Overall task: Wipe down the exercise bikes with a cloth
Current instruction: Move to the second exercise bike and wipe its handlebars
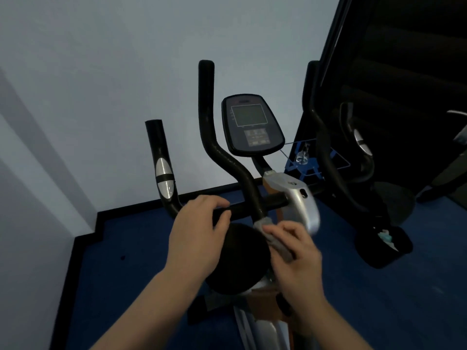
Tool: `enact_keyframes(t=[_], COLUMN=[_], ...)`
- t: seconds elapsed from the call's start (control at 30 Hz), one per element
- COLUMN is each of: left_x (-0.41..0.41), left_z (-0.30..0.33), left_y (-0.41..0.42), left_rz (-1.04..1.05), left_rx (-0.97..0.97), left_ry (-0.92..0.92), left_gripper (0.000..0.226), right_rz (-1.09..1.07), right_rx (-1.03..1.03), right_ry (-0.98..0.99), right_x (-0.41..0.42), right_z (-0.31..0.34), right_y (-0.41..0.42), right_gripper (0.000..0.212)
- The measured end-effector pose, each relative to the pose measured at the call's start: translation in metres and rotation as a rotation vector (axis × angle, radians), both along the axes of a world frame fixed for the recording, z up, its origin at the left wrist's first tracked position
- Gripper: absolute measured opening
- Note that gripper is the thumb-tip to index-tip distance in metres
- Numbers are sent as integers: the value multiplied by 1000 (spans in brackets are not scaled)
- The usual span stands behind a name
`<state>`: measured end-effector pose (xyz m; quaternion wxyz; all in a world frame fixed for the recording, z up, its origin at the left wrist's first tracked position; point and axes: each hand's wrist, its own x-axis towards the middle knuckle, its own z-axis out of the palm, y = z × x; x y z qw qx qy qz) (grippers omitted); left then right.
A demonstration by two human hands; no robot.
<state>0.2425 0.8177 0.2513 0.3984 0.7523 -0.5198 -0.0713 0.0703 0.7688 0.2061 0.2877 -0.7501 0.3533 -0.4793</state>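
An exercise bike fills the middle of the view, with a black handlebar (270, 199), a tall black arm (207, 109) and a grey console (252, 127). My left hand (197, 238) grips the horizontal handlebar left of the stem. My right hand (295, 258) holds a grey cloth (275, 242) and presses it against the base of the black arm, just below the silver stem cover (300, 200). The black round part (240, 258) sits under both hands. The right hand is blurred.
A left grip (163, 168) with silver sensor pads rises on the left. A white wall stands behind. To the right are another dark machine (394, 72), a clear bottle (302, 156) on a glass shelf and a black bin (384, 246). The floor is blue.
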Motion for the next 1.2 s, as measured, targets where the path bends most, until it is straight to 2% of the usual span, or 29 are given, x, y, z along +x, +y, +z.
enact_keyframes(t=[0.1, 0.27, 0.47, 0.6, 0.7, 0.9, 1.0, 1.2], left_x=[1, 0, 2, 3, 4, 7, 7, 7], left_z=[-1, 2, 0, 2, 3, 2, 3, 6], left_y=[0, 1, -1, -8, -9, -9, -9, -8], left_rz=[14, 3, -42, -120, -139, -174, -217, -202], left_rx=[11, 14, -5, 74, 111, 79, 86, 41], left_ry=[9, 21, 70, 1, -49, -38, -72, -50], left_gripper=[19, 18, 18, 21, 24, 25, 26, 26], right_rz=[43, 21, -4, 13, -9, -45, -56, -33], right_rx=[-103, 77, 29, -28, 59, 120, 41, -58], right_ry=[104, 6, -1, 129, 76, -48, 44, 102], right_x=[23, 56, 0, 30, 48, 10, 28, 75], right_z=[20, 46, 4, 30, 45, 7, 18, 53], right_y=[-32, -72, -13, -46, -62, 0, -25, -84], right_gripper=[25, 21, 24, 24, 21, 27, 21, 23])
